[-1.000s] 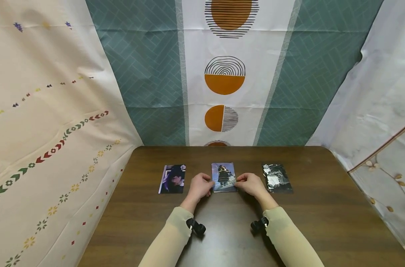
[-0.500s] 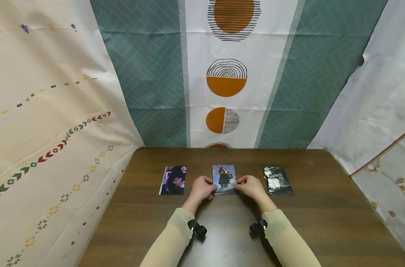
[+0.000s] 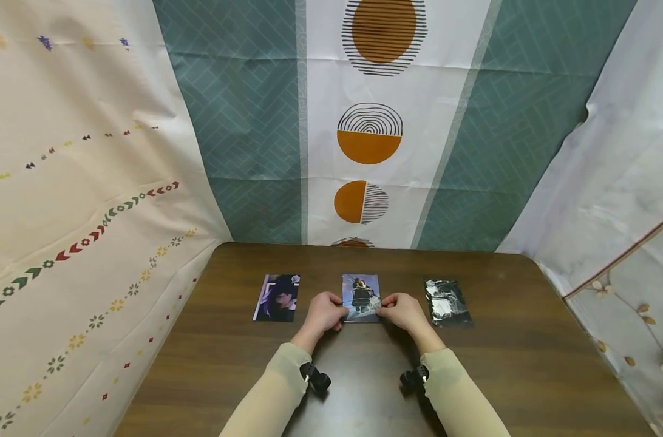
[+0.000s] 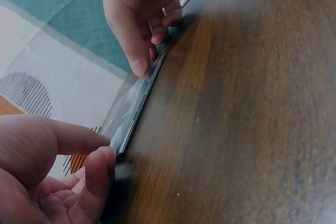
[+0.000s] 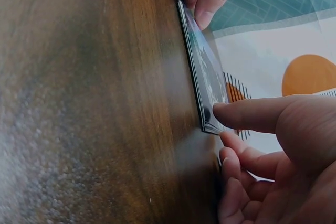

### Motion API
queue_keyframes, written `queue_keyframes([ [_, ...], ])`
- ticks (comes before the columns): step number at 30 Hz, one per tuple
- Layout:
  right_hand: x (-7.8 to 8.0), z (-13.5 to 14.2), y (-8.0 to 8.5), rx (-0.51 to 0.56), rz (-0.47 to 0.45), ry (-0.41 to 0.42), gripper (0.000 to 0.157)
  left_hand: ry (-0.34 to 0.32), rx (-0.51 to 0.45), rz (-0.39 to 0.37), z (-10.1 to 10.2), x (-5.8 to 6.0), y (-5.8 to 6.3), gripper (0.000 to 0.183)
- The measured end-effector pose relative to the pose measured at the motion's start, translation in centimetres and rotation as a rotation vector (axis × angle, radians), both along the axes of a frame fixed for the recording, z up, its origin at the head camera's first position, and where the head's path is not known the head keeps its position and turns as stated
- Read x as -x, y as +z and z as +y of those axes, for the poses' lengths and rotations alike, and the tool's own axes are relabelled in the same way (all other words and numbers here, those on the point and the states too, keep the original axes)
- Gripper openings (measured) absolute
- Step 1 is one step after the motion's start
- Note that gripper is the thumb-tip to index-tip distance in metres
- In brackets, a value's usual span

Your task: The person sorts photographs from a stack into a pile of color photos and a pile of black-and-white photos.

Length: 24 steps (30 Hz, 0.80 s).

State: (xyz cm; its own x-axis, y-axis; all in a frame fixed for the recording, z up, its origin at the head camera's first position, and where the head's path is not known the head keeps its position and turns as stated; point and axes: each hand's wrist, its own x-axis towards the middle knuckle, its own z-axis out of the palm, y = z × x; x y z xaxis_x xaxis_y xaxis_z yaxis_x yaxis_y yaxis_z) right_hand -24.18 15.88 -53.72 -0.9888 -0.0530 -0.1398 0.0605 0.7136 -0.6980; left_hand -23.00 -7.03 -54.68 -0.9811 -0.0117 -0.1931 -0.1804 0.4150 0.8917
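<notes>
A thin stack of picture cards [image 3: 360, 295] lies on the table, its top card showing a dark-clothed figure against blue. My left hand [image 3: 323, 311] pinches its near left corner, thumb on top. At the near right corner my right hand [image 3: 402, 311] pinches the stack in the same way. In the right wrist view, several layered edges show along the near side of the stack [image 5: 202, 77], close to the tabletop. The left wrist view shows its glossy edge [image 4: 140, 109] between both hands. Whether it touches the table all along is hard to tell.
A purple-toned picture card [image 3: 277, 298] lies to the left on the brown wooden table [image 3: 364, 388]. To the right lies a glossy black-and-white one [image 3: 447, 302]. Patterned curtains [image 3: 359, 139] hang behind the table's far edge and at both sides.
The head view has shifted slightly. Both hands keep their pinch on the near corners of the card stack, which stays in about the same place between the other two cards.
</notes>
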Motion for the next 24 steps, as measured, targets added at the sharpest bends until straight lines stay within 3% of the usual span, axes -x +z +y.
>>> queue_keyframes([
  [13, -0.42, -0.51, -0.05, -0.003, 0.004, 0.0, 0.027, 0.015, 0.014, -0.027, -0.15, -0.4, 0.07, 0.024],
  [24, -0.01, -0.31, 0.54, -0.017, -0.009, 0.012, 0.03, 0.003, 0.012, 0.014, -0.03, -0.17, 0.08, 0.024],
])
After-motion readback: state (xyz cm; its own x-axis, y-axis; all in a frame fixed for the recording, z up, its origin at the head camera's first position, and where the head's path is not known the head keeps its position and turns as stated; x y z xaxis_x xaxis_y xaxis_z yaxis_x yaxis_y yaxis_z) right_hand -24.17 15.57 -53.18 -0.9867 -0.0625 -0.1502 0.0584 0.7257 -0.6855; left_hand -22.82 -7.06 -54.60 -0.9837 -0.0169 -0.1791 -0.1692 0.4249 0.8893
